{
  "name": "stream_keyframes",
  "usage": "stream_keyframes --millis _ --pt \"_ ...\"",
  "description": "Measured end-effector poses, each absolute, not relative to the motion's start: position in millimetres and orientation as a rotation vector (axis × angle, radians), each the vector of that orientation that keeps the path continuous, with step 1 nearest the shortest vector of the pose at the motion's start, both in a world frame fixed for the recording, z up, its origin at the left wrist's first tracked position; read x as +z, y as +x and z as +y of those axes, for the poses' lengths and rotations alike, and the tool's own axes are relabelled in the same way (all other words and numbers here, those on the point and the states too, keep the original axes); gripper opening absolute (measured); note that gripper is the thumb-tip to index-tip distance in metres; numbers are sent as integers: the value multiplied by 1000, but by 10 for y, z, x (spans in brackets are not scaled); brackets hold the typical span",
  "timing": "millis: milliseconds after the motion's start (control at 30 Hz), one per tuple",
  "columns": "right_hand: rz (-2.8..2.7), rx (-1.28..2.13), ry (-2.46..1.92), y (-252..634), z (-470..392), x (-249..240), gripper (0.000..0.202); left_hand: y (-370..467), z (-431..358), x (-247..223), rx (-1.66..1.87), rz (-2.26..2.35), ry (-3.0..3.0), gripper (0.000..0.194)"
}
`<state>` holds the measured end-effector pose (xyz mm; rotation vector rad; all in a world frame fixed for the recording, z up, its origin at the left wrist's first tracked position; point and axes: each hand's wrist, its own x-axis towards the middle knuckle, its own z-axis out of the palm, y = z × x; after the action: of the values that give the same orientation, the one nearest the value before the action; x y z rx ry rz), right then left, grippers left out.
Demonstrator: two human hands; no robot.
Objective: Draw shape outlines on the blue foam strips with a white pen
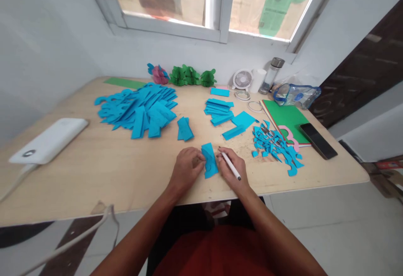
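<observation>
A blue folded paper strip [208, 160] lies near the table's front edge, with a drawn curved outline on it. At its left edge, my left hand [188, 165] has its fingers closed on the paper. My right hand [232, 167] grips a white pen [230, 165] with a dark end, just right of the strip. Beyond the strip, a few folded blue pieces [185, 128] lie together. Right of my right hand is a heap of blue paper scraps [272, 141].
A big pile of blue cut paper [141, 108] spreads at the left. Blue strips [218, 110] are stacked at the back middle. A power bank [50, 139] with a cable sits far left. A phone [317, 140], green paper [288, 118], fan [242, 79] and bottle [272, 76] stand or lie right.
</observation>
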<state>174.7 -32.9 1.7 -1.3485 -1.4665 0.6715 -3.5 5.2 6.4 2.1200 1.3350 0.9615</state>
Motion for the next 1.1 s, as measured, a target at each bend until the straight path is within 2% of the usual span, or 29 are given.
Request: stream_keyframes --millis 233,367,533,733,867,1100 --pt "-1434 788 -1315 1764 -320 -38 23 16 23 140 1001 1285 2008 3" --pt "-1309 795 -1332 1773 -301 -54 22 -140 111 135 1047 1423 2018 14" --pt "-1223 784 -1328 1755 -304 3 21 -214 149 123 842 1346 2282 15" --pt "-1217 787 -1316 1752 -316 54 21 -57 167 103 583 1345 2482 39" --pt "-1237 764 -1335 1771 -302 15 22 -18 164 115 482 1310 2545 48" --pt "-1269 739 -1337 1789 -294 -17 23 -7 119 233 336 1281 2618 38"
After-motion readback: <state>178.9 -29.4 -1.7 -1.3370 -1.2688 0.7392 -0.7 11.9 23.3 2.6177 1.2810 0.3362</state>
